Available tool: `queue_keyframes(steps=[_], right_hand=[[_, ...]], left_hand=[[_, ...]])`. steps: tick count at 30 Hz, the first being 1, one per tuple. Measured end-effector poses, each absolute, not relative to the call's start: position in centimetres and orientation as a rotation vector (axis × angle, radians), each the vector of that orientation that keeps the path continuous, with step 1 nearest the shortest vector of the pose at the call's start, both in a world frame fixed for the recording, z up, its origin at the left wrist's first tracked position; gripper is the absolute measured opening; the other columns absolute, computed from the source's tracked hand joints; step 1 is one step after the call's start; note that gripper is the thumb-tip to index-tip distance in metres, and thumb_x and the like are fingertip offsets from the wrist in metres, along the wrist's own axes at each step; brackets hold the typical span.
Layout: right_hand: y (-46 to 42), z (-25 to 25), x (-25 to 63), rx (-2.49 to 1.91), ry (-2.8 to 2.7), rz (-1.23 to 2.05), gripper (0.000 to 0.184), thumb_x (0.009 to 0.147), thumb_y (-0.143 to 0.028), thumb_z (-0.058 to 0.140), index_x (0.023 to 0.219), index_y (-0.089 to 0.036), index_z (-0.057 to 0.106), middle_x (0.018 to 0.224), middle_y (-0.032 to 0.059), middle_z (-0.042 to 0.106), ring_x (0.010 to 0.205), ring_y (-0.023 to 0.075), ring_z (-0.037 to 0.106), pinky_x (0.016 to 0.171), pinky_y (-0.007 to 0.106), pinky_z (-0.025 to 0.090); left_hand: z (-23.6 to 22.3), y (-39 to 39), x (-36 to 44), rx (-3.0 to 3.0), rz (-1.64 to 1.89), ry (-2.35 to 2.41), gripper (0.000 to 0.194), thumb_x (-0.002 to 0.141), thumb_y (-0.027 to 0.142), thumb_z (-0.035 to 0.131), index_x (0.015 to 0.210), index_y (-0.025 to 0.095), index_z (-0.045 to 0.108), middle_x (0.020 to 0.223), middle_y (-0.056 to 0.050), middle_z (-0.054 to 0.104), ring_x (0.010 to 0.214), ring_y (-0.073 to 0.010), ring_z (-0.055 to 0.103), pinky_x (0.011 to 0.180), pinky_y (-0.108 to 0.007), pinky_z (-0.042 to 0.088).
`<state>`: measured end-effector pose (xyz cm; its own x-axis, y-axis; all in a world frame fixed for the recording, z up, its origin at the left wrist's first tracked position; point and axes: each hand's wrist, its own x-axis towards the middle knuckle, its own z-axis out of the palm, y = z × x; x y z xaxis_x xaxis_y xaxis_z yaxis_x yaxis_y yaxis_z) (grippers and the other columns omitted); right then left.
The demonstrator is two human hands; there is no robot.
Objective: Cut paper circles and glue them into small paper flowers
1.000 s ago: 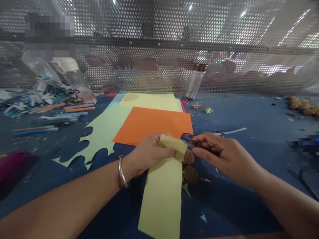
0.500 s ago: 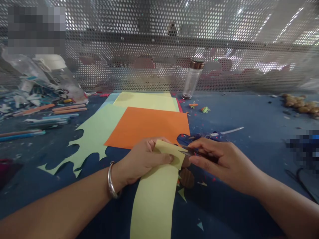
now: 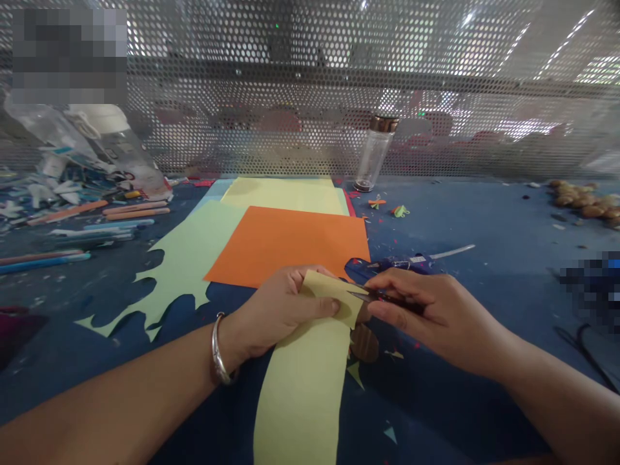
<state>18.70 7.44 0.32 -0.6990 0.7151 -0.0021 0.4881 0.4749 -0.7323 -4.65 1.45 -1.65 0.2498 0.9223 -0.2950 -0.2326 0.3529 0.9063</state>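
Observation:
A long strip of pale yellow paper [image 3: 303, 394] hangs toward me, its upper end folded over. My left hand [image 3: 285, 310], with a silver bangle on its wrist, pinches that end between thumb and fingers. In my right hand [image 3: 421, 307] are small scissors [image 3: 361, 295], their blades at the right edge of the folded paper. The handles are mostly hidden by my fingers. Below the blades, a round brown corrugated piece [image 3: 364, 342] shows beside the strip. An orange sheet [image 3: 290, 245] lies just beyond my hands.
A pale green sheet [image 3: 188, 252] with scalloped cut-outs and a yellow sheet [image 3: 285, 194] lie behind. A clear bottle [image 3: 372, 158] stands by the perforated metal screen [image 3: 290, 123]. Rolled paper sticks [image 3: 135, 210] and a white-lidded bottle [image 3: 121, 152] are on the left. Paper scraps [image 3: 356, 373] litter the table.
The scissor blades appear closer together at the paper's edge. Both hands keep nearly the same place, and the strip has shifted very slightly right.

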Motion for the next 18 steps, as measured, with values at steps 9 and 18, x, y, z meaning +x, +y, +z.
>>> queue_keyframes(steps=[9,18], right_hand=[[7.49,0.37,18.79,-1.006,-2.429,1.050,0.031,0.097,-0.051,0.058,0.105,-0.022,0.069,0.067,-0.0029,0.064,0.051,0.0091,0.050,0.049,0.021,0.039],[7.45,0.62,18.77,-0.980,-2.444,1.031,0.031,0.098,-0.048,0.056,0.102,-0.020,0.069,0.066,-0.0024,0.064,0.053,0.0095,0.050,0.050,0.021,0.039]], left_hand=[[-1.38,1.32,-4.48,0.844,0.929,1.030,0.021,0.077,0.022,0.082,0.092,0.014,0.069,0.075,-0.004,0.075,0.058,-0.0122,0.069,0.056,-0.021,0.055],[-1.45,1.46,-4.46,0.786,0.924,1.021,0.022,0.078,0.024,0.084,0.093,0.013,0.072,0.075,-0.006,0.077,0.057,-0.0143,0.070,0.054,-0.023,0.057]])
